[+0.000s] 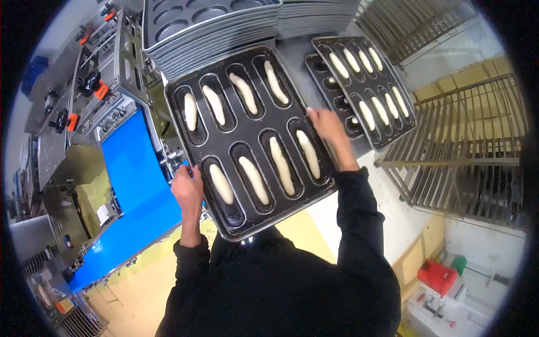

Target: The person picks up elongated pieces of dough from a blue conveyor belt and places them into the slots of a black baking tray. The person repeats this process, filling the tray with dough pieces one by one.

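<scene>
A dark baking tray [224, 141] with long oval moulds lies tilted in front of my body, its near edge close to my chest. Each mould carries a pale, finger-shaped dough roll [281, 167]. My left hand [187, 188] is closed on the tray's left rim, low down. At the right rim, higher up, my right hand [328, 128] grips the edge, slightly blurred; part of its fingers is hidden.
Beyond the tray rises a tall stack of empty round-mould pans [210, 33], with another stack [314, 19] beside it. To the right, a filled tray [368, 90] overlaps another. Wire racks [460, 151] stand farther right. A blue conveyor belt [132, 163] runs along the left.
</scene>
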Available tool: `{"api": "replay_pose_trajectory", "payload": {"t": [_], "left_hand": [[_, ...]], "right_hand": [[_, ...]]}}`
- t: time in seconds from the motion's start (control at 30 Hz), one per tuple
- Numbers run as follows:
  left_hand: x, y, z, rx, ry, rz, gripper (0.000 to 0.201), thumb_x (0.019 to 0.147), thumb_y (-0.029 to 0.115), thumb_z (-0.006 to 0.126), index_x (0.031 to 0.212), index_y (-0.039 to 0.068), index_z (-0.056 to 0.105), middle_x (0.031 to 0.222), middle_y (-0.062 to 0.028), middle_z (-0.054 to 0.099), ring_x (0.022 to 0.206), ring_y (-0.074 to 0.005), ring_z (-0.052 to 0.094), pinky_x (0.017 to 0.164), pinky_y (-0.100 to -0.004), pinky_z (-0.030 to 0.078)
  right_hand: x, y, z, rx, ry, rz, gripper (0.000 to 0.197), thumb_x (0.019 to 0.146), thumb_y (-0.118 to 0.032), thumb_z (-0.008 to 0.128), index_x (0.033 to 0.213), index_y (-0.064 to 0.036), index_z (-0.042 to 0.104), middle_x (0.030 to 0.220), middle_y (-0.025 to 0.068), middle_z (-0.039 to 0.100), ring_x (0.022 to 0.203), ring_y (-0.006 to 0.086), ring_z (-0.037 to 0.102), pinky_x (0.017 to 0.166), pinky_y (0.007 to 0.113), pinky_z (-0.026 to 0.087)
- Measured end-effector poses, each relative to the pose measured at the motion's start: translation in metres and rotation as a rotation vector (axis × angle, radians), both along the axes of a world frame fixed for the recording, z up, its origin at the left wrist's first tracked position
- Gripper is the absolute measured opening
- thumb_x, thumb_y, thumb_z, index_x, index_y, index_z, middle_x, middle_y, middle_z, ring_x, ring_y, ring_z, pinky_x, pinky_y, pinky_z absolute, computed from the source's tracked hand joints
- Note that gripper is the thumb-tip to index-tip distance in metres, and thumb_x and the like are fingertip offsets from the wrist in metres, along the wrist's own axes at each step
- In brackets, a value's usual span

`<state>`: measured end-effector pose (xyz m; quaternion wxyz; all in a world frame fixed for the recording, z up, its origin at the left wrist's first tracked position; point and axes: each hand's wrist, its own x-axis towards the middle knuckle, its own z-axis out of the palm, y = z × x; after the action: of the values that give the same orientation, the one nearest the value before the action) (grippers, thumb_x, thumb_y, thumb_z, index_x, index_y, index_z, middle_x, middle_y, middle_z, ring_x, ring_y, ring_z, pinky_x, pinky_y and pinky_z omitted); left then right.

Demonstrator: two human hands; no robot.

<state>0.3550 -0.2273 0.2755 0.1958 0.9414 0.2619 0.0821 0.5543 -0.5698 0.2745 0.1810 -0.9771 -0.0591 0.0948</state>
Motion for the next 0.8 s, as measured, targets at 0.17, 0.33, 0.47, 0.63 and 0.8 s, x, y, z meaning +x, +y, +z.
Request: {"api": "replay_pose_trajectory", "payload": {"t": [0.17,0.33,0.47,0.63,0.8], "left_hand": [[0.005,-0.004,0.0,0.057,0.077,0.036,0.025,0.082,0.024,0.057,0.081,-0.001,0.054,0.08,-0.0215,0.061,0.075,-0.0396,0.059,0.066,-0.0466,0.046],[0.005,-0.003,-0.019,-0.058,0.004,0.069,0.026,0.086,0.024,0.051,0.085,-0.002,0.051,0.079,-0.0243,0.06,0.075,-0.0422,0.057,0.066,-0.0495,0.043],[-0.004,-0.004,-0.017,-0.147,-0.217,0.01,0.022,0.088,0.021,0.049,0.084,-0.001,0.05,0.072,-0.0233,0.056,0.069,-0.0411,0.055,0.061,-0.0471,0.041],[0.01,-0.028,0.025,-0.265,-0.303,-0.073,0.017,0.088,0.014,0.052,0.082,-0.001,0.049,0.064,-0.0183,0.052,0.057,-0.0333,0.05,0.056,-0.0416,0.04],[0.12,-0.094,0.078,-0.101,-0.407,-0.487,0.017,0.089,0.014,0.049,0.081,0.0,0.048,0.069,-0.0229,0.053,0.065,-0.0417,0.052,0.058,-0.0445,0.041]], "right_hand": [[-0.003,0.003,-0.011,-0.073,-0.048,0.102,0.047,0.088,-0.045,0.046,0.086,-0.0012,0.063,0.084,0.0253,0.062,0.081,0.0422,0.06,0.069,0.05,0.047],[-0.001,-0.009,-0.009,0.02,-0.081,0.188,0.042,0.09,-0.038,0.045,0.081,0.0001,0.059,0.082,0.025,0.06,0.08,0.0433,0.057,0.07,0.051,0.043],[-0.018,-0.022,-0.006,0.284,-0.038,0.205,0.035,0.09,-0.032,0.046,0.085,0.0009,0.057,0.081,0.0249,0.059,0.074,0.0423,0.055,0.067,0.047,0.043],[-0.066,-0.063,0.011,0.554,-0.096,-0.019,0.033,0.091,-0.026,0.048,0.075,0.002,0.048,0.063,0.0197,0.047,0.056,0.0262,0.043,0.055,0.038,0.037],[-0.089,-0.147,0.028,0.643,-0.272,-0.346,0.034,0.093,-0.024,0.047,0.07,0.0009,0.043,0.057,0.0122,0.038,0.056,0.012,0.036,0.051,0.032,0.034]]}}
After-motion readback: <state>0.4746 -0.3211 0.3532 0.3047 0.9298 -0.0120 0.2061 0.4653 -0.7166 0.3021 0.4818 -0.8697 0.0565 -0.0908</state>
